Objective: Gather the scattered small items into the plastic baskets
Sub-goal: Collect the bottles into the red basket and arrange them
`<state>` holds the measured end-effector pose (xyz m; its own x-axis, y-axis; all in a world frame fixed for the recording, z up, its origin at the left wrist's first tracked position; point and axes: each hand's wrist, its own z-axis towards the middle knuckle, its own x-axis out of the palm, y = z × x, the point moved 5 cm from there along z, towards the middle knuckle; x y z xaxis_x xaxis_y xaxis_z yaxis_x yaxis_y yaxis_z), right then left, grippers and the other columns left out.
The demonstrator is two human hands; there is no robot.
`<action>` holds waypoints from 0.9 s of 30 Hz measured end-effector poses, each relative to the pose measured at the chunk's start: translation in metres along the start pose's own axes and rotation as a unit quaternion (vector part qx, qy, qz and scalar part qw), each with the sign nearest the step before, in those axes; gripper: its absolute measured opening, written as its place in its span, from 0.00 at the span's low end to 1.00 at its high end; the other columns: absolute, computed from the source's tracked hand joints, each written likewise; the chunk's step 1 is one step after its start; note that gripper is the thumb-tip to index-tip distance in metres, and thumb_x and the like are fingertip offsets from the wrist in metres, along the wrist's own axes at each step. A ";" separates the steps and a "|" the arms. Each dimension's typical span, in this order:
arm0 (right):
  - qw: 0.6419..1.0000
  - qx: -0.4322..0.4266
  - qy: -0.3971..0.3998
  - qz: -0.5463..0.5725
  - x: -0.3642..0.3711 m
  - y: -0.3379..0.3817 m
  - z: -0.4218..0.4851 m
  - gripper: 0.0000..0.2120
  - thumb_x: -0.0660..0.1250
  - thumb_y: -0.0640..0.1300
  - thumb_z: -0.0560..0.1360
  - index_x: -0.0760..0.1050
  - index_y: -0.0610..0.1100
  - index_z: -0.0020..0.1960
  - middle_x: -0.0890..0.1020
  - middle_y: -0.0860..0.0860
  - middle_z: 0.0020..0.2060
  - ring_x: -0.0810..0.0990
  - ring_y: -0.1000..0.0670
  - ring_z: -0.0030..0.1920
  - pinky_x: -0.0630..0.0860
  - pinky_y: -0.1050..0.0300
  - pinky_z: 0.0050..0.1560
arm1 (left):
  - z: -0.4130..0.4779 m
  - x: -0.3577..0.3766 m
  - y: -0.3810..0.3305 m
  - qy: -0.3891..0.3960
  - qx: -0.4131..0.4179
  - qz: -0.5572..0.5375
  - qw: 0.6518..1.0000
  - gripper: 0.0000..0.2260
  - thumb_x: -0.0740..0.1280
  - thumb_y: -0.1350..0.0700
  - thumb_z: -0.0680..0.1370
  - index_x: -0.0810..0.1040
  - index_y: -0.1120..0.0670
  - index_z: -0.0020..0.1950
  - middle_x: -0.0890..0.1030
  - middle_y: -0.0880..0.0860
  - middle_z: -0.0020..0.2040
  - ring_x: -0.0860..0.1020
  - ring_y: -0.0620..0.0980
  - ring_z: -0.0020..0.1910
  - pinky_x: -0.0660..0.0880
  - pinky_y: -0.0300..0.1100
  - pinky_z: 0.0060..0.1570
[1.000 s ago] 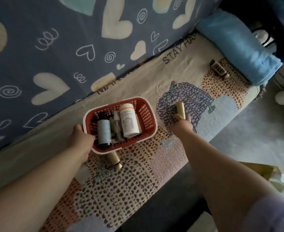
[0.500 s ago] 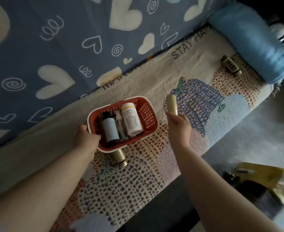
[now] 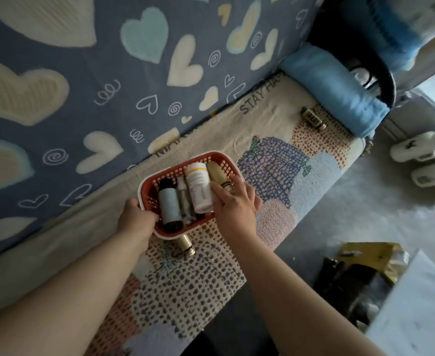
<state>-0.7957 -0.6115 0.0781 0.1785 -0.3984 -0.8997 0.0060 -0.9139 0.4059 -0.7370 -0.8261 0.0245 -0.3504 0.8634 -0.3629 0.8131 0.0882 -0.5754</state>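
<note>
Four items lay in the red basket (image 3: 170,173) at mid-frame, its near-left rim gripped by the left hand (image 3: 136,217). The gold tube (image 3: 216,172), held outside it half a second earlier, had come to rest along the right wall beside the white bottle (image 3: 198,187); the right hand (image 3: 237,205) lay with its fingers over the tube's lower end, whether still pinching I could not tell. On the patterned throw (image 3: 185,291) two strays remained: a dark bottle (image 3: 314,120) at upper right beside the blue bolster (image 3: 334,84), and a gold bottle (image 3: 185,244) half tucked under the basket's lower edge.

"STAY HAP" woven on patterned throw (image 3: 275,110), rest hidden, small bottle (image 3: 313,121) label unreadable
</note>
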 end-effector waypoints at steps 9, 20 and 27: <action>0.975 0.068 -0.076 0.196 -0.040 -0.074 0.076 0.14 0.64 0.41 0.78 0.76 0.47 0.62 0.69 0.51 0.64 0.69 0.50 0.63 0.69 0.46 0.65 | 0.005 0.067 -0.056 0.009 0.007 0.006 1.000 0.16 0.68 0.65 0.73 0.69 0.49 0.54 0.79 0.57 0.48 0.80 0.61 0.45 0.81 0.56 0.42; 0.972 0.209 0.109 -0.014 -0.073 -0.295 0.294 0.28 0.68 0.39 0.74 0.68 0.54 0.71 0.51 0.49 0.77 0.62 0.41 0.71 0.72 0.49 0.65 | 0.072 0.260 -0.123 0.015 0.027 0.022 0.999 0.15 0.67 0.67 0.73 0.69 0.49 0.51 0.78 0.57 0.45 0.80 0.61 0.45 0.79 0.57 0.47; 0.941 0.310 0.134 -0.001 -0.057 -0.349 0.368 0.42 0.68 0.35 0.69 0.56 0.67 0.72 0.51 0.49 0.74 0.62 0.39 0.69 0.70 0.40 0.67 | 0.104 0.308 -0.124 0.007 0.028 0.006 1.000 0.16 0.68 0.69 0.72 0.68 0.49 0.42 0.78 0.57 0.43 0.80 0.61 0.46 0.79 0.55 0.44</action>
<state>-1.1699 -0.2986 -0.0717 0.4216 -0.4390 -0.7934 -0.5538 -0.8175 0.1580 -0.9942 -0.6228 -0.0919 -0.3337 0.8715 -0.3595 0.7901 0.0505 -0.6109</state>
